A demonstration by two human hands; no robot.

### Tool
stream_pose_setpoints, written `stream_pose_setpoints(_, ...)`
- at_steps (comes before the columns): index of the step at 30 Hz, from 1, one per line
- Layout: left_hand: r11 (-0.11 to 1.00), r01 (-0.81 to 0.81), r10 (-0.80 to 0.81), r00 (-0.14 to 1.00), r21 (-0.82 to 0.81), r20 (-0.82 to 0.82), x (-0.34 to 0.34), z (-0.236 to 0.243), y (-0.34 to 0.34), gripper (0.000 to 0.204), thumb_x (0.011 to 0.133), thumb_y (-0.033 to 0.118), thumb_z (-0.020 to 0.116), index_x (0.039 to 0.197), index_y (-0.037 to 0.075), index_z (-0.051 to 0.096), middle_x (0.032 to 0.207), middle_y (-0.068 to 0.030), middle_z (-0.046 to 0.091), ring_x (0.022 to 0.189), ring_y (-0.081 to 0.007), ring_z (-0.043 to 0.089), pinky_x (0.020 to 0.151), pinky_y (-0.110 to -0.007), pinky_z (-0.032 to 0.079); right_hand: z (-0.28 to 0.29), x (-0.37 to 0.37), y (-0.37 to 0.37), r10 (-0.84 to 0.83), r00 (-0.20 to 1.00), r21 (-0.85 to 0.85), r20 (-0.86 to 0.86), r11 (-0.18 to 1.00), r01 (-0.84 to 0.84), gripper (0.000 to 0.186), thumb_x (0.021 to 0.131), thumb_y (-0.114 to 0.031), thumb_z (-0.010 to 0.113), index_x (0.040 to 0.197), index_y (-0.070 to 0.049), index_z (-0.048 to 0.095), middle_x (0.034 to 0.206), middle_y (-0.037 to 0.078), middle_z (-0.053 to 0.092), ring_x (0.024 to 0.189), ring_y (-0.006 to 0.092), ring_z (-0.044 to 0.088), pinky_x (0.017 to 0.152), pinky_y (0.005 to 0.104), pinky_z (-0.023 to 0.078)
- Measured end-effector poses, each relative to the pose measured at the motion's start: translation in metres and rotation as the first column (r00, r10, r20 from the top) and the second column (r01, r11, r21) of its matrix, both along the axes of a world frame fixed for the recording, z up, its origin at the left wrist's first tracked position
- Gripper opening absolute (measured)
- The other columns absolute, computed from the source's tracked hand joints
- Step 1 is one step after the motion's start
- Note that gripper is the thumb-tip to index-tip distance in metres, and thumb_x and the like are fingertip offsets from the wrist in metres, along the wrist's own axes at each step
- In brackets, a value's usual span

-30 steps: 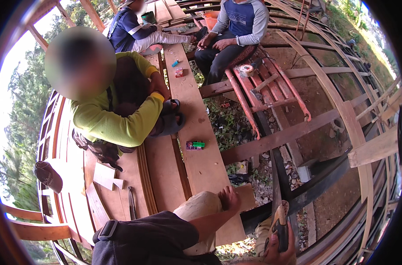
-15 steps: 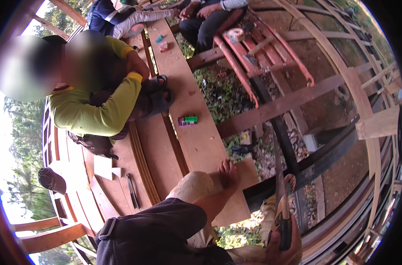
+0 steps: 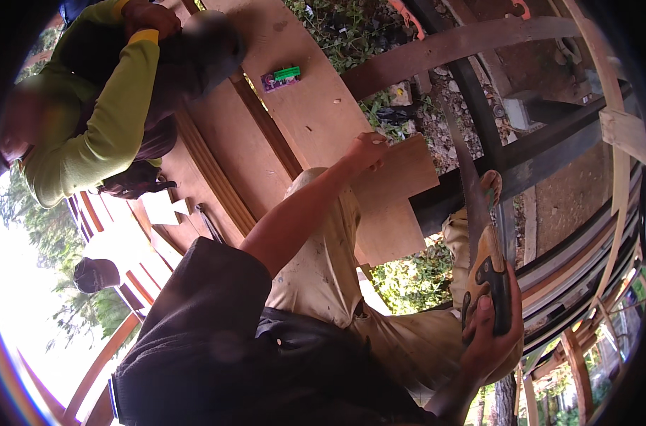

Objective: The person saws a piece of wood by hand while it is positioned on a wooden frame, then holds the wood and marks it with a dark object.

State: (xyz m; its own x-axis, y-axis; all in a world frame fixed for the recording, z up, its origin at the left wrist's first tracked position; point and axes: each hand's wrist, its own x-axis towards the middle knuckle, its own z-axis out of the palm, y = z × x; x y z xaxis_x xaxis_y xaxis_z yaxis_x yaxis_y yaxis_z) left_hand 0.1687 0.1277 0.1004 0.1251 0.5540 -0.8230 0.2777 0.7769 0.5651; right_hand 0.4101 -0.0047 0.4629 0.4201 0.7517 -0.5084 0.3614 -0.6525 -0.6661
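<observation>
A handsaw (image 3: 480,245) with a wood-and-black handle is gripped in my right hand (image 3: 487,328), over my right thigh. Its blade points away, upright in view, and stands apart from the wood. My left hand (image 3: 370,151) lies with bent fingers at the far edge of a short brown wooden board (image 3: 408,170), holding it down on the bench. This board overlaps a wider brown panel (image 3: 390,231) whose end juts out beside my left knee. The undersides of my left fingers are hidden.
A long plank bench (image 3: 294,113) bears a small purple-and-green packet (image 3: 280,78). A seated person in a yellow-green sleeve (image 3: 117,135) is at the left. Pliers-like tool (image 3: 209,221) and a dark cap (image 3: 96,275) lie nearby. Dark beams (image 3: 521,153) cross above rubble at right.
The view has shifted, bringing my arms and the boards higher in the picture. The saw stays in my right hand, and my left hand remains at the board.
</observation>
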Motion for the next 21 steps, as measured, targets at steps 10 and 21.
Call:
stream_pose_setpoints(10,0.978,0.203,-0.206,0.977,0.048,0.051,0.008,0.001,0.014,0.031,0.100,0.024,0.068,0.107,-0.005,0.076,0.069,-0.0130,0.074,0.049,-0.0168,0.067,0.048,-0.032,0.056,-0.020,0.004,-0.007,0.233,0.972,-0.057,-0.007,0.971,-0.233,0.068,0.095,-0.033,0.071,0.146,0.009,0.056,0.128,0.018,0.070,0.108,0.0222,0.069,0.091,0.0337,0.055)
stream_pose_setpoints(21,0.981,0.184,-0.187,0.981,0.064,0.054,-0.001,-0.014,0.012,0.026,0.096,0.022,0.069,0.107,0.000,0.079,0.072,-0.0113,0.076,0.049,-0.0151,0.066,0.048,-0.031,0.054,-0.025,-0.017,0.000,0.444,0.893,0.011,0.068,0.895,-0.446,0.065,0.095,-0.035,0.074,0.142,0.008,0.060,0.105,0.014,0.075,0.076,0.0126,0.065,0.069,0.0286,0.053)
